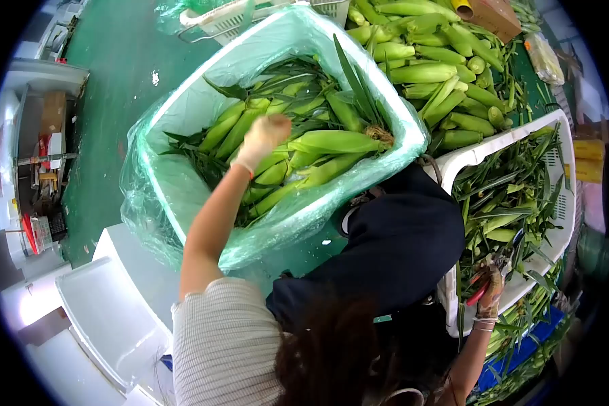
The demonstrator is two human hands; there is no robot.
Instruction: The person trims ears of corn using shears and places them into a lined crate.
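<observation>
I see a corn ear (335,142) stretching rightward from the nearer left hand (265,135), fingers unreadable; the right hand (493,289) clasps a red-handled tool (478,293).

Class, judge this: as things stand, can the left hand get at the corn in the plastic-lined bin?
Very likely yes. The left hand is over the open-topped plastic-lined bin, close to the corn, and nothing visible blocks it; blur hides whether it touches any.
</observation>
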